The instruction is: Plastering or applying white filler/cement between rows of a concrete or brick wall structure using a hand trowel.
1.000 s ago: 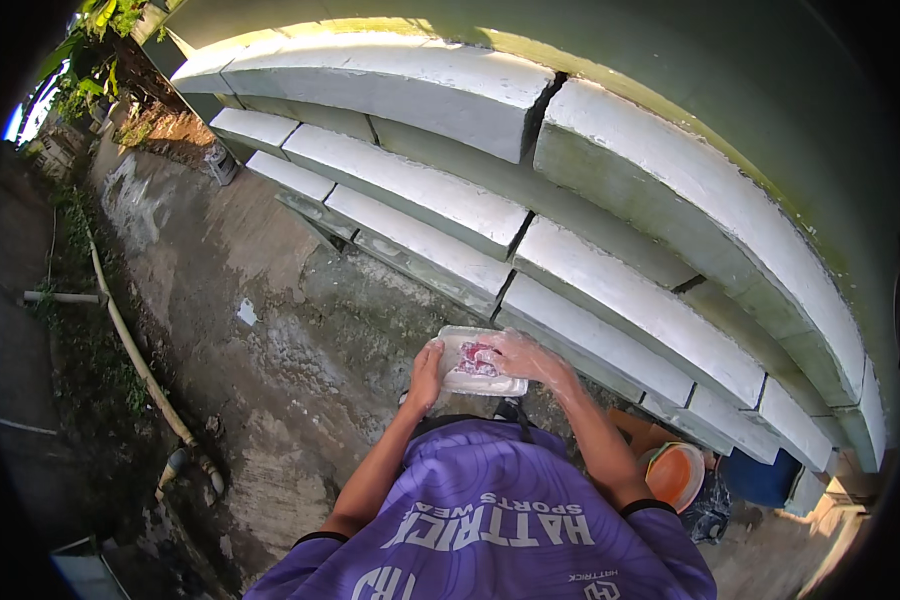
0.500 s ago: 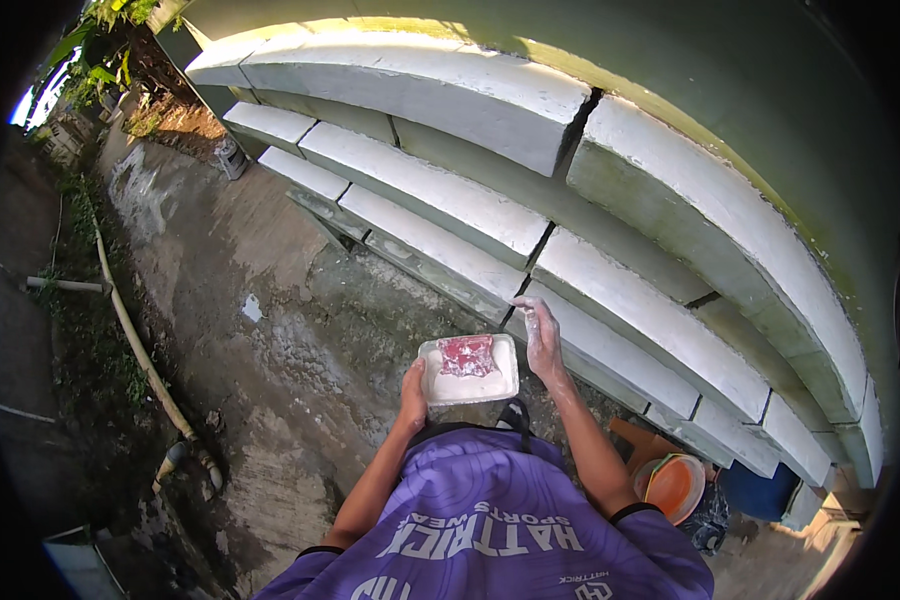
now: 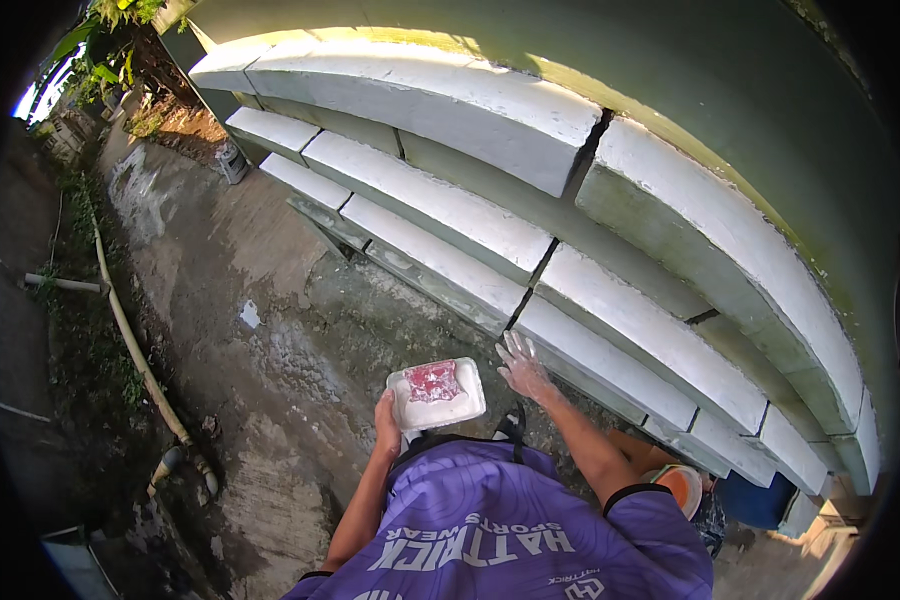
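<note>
My left hand (image 3: 388, 425) grips the left side of a shallow white tray (image 3: 468, 408), held level in front of my waist. White paint-like stuff lies in it. On that rests a red rectangular piece (image 3: 433, 382) smeared with white; I cannot make out its kind. My right hand (image 3: 525, 368), its fingers whitened, is spread and holds nothing. It is close to the lowest white-topped ledge (image 3: 600, 360) of the wall; whether it touches is unclear.
Stepped ledges (image 3: 450, 200) with white tops and dark gaps run along the green wall. An orange bucket (image 3: 678, 488) and a blue container (image 3: 755, 500) stand at lower right. A pipe (image 3: 130, 335) lies along the left side. A grey container (image 3: 232, 162) stands far left.
My right hand has dropped lower and turned, its fingers now spread toward the lowest ledge. The tray in my left hand has shifted left and slightly down. The red piece stays in it.
</note>
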`<state>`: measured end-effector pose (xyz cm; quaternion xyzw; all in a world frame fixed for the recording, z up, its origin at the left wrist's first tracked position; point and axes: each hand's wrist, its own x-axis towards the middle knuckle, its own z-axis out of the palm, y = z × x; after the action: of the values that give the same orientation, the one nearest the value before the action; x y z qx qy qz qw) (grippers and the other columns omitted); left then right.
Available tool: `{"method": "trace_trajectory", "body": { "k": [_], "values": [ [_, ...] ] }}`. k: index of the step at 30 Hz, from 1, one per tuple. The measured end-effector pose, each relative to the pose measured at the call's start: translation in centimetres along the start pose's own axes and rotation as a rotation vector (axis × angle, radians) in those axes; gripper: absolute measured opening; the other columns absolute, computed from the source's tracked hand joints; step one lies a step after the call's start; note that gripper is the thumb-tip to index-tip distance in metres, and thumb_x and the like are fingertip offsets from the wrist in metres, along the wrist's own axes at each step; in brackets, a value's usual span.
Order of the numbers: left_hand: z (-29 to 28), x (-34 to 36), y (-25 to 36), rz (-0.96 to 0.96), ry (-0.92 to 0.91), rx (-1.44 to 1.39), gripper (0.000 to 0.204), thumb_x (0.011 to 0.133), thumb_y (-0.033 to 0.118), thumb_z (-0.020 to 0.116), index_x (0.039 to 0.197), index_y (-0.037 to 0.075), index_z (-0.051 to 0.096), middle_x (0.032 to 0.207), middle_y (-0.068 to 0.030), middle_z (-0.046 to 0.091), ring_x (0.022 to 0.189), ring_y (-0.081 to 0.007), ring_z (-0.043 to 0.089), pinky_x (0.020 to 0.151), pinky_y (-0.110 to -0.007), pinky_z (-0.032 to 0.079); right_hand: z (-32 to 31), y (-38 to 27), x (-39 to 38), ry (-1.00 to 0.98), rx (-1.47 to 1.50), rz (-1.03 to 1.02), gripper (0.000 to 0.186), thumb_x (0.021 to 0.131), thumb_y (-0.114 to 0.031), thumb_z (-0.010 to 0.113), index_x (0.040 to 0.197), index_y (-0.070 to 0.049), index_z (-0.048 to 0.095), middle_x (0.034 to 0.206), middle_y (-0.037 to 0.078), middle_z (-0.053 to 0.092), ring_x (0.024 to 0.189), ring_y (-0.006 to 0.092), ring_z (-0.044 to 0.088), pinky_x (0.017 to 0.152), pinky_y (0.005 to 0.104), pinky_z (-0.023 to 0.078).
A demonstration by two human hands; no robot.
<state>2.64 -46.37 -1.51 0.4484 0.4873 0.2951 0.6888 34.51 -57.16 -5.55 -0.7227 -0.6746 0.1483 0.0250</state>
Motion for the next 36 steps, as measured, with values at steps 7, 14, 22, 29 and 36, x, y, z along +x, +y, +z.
{"method": "trace_trajectory", "body": {
  "k": [7, 14, 22, 29, 36],
  "values": [
    [2.1, -0.6, 1.8, 0.011, 0.020, -0.014, 0.047, 0.097, 0.038, 0.040, 0.117, -0.002, 0.055, 0.110, -0.0080, 0.059, 0.098, -0.0159, 0.056, 0.090, -0.029, 0.042, 0.0, 5.3, 0.9, 0.383, 0.047, 0.505, 0.070, 0.090, -0.033, 0.051, 0.144, 0.000, 0.020, 0.150, 0.021, 0.018, 0.139, 0.0368, 0.017, 0.114, 0.0469, 0.018],
    [2.4, -0.1, 1.9, -0.016, -0.041, 0.049, 0.054, 0.098, 0.040, 0.039, 0.125, -0.005, 0.049, 0.125, -0.0131, 0.051, 0.116, -0.0196, 0.047, 0.102, -0.031, 0.033, -3.0, 4.2, 1.3, 0.046, 0.091, -0.182, 0.054, 0.094, -0.031, 0.046, 0.138, -0.001, 0.037, 0.148, 0.025, 0.022, 0.137, 0.0397, 0.022, 0.112, 0.0468, 0.021],
    [1.6, 0.1, 0.5, 0.011, 0.073, 0.055, 0.053, 0.097, 0.037, 0.039, 0.125, -0.007, 0.049, 0.128, -0.0146, 0.050, 0.118, -0.0209, 0.046, 0.103, -0.032, 0.031, -0.2, 5.6, -2.7, 0.439, 0.139, 0.432, 0.061, 0.091, -0.026, 0.049, 0.142, 0.000, 0.028, 0.145, 0.025, 0.028, 0.135, 0.0414, 0.024, 0.113, 0.0472, 0.020],
    [3.3, -1.6, 3.5, -0.012, 0.044, 0.095, 0.050, 0.097, 0.039, 0.039, 0.120, -0.004, 0.054, 0.116, -0.0100, 0.057, 0.105, -0.0168, 0.053, 0.097, -0.030, 0.038, 0.6, 1.4, -4.8, -0.186, 0.616, 0.302, 0.036, 0.091, -0.027, 0.051, 0.114, -0.001, 0.060, 0.110, 0.020, 0.063, 0.106, 0.0315, 0.058, 0.091, 0.0434, 0.044],
    [3.7, 1.4, 1.3, 0.012, -0.126, 0.103, 0.057, 0.097, 0.039, 0.041, 0.126, -0.010, 0.046, 0.132, -0.0181, 0.048, 0.123, -0.0232, 0.043, 0.106, -0.031, 0.028, -8.9, -4.6, -2.4, 0.597, 1.147, 0.314, 0.026, 0.092, -0.019, 0.050, 0.105, -0.001, 0.063, 0.099, 0.012, 0.067, 0.095, 0.0240, 0.063, 0.083, 0.0349, 0.046]
  ]
}}
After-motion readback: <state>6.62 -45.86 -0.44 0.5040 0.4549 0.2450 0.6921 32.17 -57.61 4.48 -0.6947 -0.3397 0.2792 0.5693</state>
